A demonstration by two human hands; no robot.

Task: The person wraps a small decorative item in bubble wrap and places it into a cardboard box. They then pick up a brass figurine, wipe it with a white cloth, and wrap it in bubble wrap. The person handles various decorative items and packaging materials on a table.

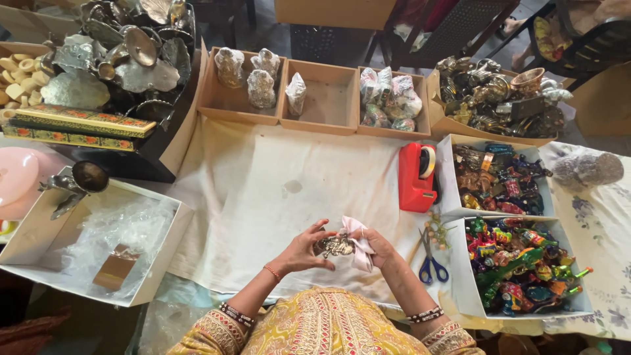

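Metal figurine [336, 246], small, stiff and likely weighty, sat above the white-clothed desk [263, 197] between both hands: left hand [303, 250] closed around its edge, right hand [376, 246] pinching it with soft pink cloth [358, 240].

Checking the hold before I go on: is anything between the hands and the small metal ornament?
Nothing visible. The left hand touches the metal ornament directly; the right hand holds pink cloth against its right side.
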